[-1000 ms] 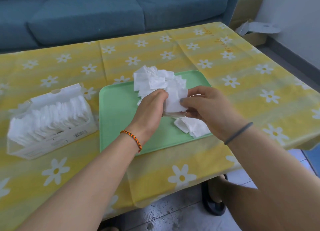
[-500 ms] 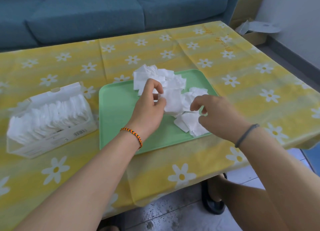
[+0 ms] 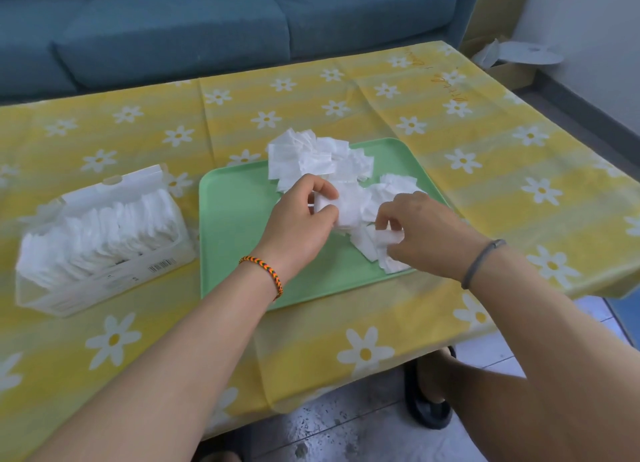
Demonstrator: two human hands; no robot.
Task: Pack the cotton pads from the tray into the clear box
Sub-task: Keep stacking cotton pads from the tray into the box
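Left hand [image 3: 304,215] grips a small stack of pads [image 3: 346,207] between thumb and curled fingers, held just above the tray [image 3: 239,233]. Right hand [image 3: 420,233] sits close beside it, its fingertips [image 3: 382,219] pinching a loose pad from the scatter on the tray's near right corner. From where I steer this, the relation that counts is the box [image 3: 104,239]: it lies well off to the left of both hands, beyond the tray's left rim, so the left hand is the nearer one and I judge it should carry the stack across. The box's long axis runs from near left to far right, and the pads already in it stand on edge in a row along that axis; I'd turn the stack upright to slot it in the same way.

The remaining pads [image 3: 311,156] are thin white squares, soft and slightly fuzzy, heaped loosely at the tray's far edge and spilling toward the hands. The tray is smooth pale green plastic with rounded corners and a low rim. The box is clear, rigid plastic with a barcode label on its near wall and looks largely full. A glossy yellow daisy-print cloth [image 3: 485,184] covers the table.
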